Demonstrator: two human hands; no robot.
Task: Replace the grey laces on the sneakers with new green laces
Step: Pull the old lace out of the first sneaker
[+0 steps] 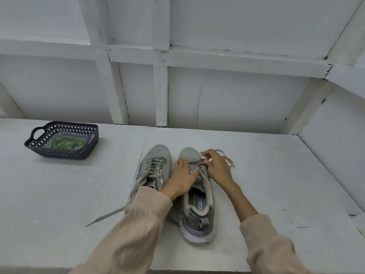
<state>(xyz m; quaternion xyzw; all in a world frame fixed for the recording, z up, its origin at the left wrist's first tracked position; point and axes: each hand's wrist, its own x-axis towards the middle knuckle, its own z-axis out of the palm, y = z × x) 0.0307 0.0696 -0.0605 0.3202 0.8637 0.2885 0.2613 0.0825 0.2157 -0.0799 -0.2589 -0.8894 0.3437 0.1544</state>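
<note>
Close together, the left sneaker (158, 157) and right sneaker (197, 214) stand on the table (79, 194). The left hand (182, 175) lies flat, fingers straight, on the right sneaker's front. The right hand (216, 167) pinches its grey lace (229, 161) by the eyelets. Green laces (67, 144) lie in a dark basket (59, 154), well apart to the left.

You have soft, even, fairly bright light; faint shadows lie beside the sneakers (160, 155). At the edges the wall beams (161, 95) bow.
</note>
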